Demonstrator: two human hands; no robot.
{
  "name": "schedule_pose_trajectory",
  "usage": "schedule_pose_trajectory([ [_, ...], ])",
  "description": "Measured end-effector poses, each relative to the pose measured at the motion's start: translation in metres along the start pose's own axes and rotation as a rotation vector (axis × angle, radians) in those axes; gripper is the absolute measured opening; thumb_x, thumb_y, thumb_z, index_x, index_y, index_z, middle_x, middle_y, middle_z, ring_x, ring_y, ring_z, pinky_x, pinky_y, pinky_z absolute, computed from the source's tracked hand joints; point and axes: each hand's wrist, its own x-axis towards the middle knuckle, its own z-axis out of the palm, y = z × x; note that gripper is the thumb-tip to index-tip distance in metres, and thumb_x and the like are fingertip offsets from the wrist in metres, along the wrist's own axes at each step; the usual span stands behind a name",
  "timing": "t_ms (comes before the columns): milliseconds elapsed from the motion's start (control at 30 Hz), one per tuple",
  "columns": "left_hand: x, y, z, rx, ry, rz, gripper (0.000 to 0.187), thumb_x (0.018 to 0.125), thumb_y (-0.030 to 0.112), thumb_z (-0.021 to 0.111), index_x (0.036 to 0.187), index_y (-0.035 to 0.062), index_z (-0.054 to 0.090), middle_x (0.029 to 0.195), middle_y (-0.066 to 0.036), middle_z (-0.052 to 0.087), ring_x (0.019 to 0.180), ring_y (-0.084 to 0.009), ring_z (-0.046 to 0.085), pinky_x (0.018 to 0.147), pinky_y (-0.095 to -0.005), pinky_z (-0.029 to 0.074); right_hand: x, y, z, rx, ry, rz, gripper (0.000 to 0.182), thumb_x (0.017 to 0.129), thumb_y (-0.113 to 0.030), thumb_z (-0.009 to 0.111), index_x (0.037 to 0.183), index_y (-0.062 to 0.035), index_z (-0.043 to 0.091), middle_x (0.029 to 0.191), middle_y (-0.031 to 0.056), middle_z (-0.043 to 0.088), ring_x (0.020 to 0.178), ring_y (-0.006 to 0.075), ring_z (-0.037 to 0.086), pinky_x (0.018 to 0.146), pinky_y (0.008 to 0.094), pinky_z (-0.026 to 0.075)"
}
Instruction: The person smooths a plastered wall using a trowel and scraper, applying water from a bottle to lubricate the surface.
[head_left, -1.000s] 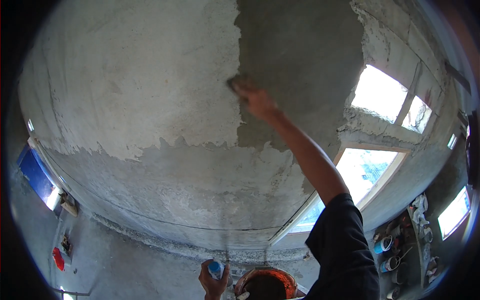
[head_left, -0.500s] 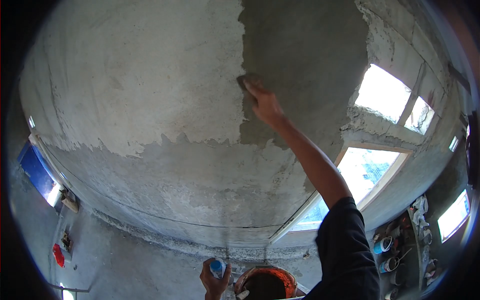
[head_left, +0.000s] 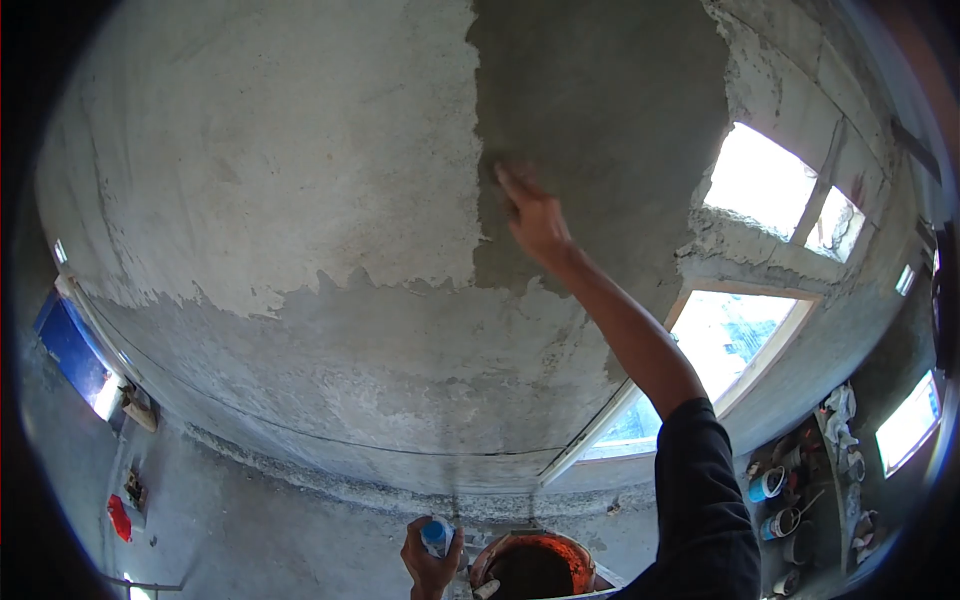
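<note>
While the left hand (head_left: 430, 572) grips a blue-capped bottle (head_left: 437, 537), the right hand (head_left: 541, 224), its grasp indiscernible, works dark plaster (head_left: 600, 120); light, even pressure suits its edge.

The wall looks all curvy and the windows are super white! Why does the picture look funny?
In the head view, the wall bows, likely because the wide lens bends it; the windows glare nearly white from bright light; the fingertips of the right hand look smeared, probably from moving; and the inside of the bucket is dark with shadow.
</note>
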Motion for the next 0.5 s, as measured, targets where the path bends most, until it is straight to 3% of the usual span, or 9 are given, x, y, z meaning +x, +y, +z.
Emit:
schedule_pose_trajectory([
  [33,-0.002,-0.001,0.000,-0.001,0.000,0.013,0.045,0.068,0.024,0.082,0.097,0.0035,0.055,0.072,-0.010,0.062,0.061,-0.0252,0.063,0.059,-0.0350,0.051,0.000,0.000,-0.005,0.063,0.086,-0.051,0.062,0.076,0.003,0.057,0.135,-0.0107,0.046,0.136,0.0185,0.046,0.124,0.0393,0.044,0.104,0.0439,0.040],
  [100,-0.001,0.000,0.000,0.003,0.010,0.027,0.045,0.068,0.024,0.082,0.097,0.0033,0.055,0.072,-0.010,0.062,0.061,-0.0251,0.063,0.059,-0.0349,0.051,0.024,0.009,-0.028,-0.022,0.353,0.085,0.061,0.074,0.007,0.055,0.132,-0.0094,0.050,0.129,0.0212,0.052,0.121,0.0372,0.049,0.096,0.0404,0.047],
  [200,-0.002,0.004,-0.002,0.018,-0.018,-0.006,0.045,0.068,0.024,0.082,0.097,0.0029,0.055,0.071,-0.010,0.062,0.062,-0.0253,0.063,0.059,-0.0348,0.051,0.052,0.032,-0.043,0.046,0.456,0.143,0.060,0.074,0.006,0.058,0.131,-0.0106,0.052,0.128,0.0216,0.052,0.122,0.0380,0.047,0.092,0.0397,0.050],
  [233,-0.002,0.004,-0.002,0.029,-0.019,0.003,0.046,0.068,0.024,0.082,0.097,0.0029,0.055,0.071,-0.010,0.062,0.062,-0.0253,0.064,0.059,-0.0348,0.051,0.047,0.032,-0.034,0.047,0.453,0.145,0.060,0.074,0.006,0.058,0.131,-0.0106,0.052,0.128,0.0216,0.052,0.122,0.0380,0.047,0.092,0.0397,0.050],
  [300,0.000,0.002,0.000,0.038,-0.021,0.014,0.046,0.068,0.024,0.082,0.097,0.0029,0.055,0.071,-0.010,0.062,0.062,-0.0254,0.064,0.059,-0.0349,0.051,0.030,0.030,-0.006,-0.244,0.300,-0.078,0.057,0.075,0.006,0.059,0.129,-0.0105,0.054,0.126,0.0220,0.054,0.122,0.0389,0.048,0.092,0.0391,0.051],
  [433,0.000,0.007,-0.001,0.008,-0.027,-0.005,0.045,0.068,0.024,0.082,0.097,0.0032,0.055,0.072,-0.011,0.062,0.063,-0.0257,0.064,0.060,-0.0349,0.051,0.000,0.013,0.003,-0.153,0.070,-0.138,0.056,0.075,0.006,0.059,0.129,-0.0108,0.055,0.126,0.0220,0.054,0.123,0.0386,0.046,0.092,0.0390,0.051],
  [500,0.001,0.010,-0.002,-0.010,-0.022,-0.013,0.045,0.068,0.024,0.082,0.097,0.0033,0.055,0.072,-0.011,0.062,0.063,-0.0259,0.064,0.060,-0.0350,0.051,0.007,0.013,-0.016,-0.058,0.166,-0.083,0.057,0.077,0.005,0.060,0.131,-0.0099,0.050,0.123,0.0196,0.057,0.122,0.0370,0.047,0.107,0.0439,0.036],
])
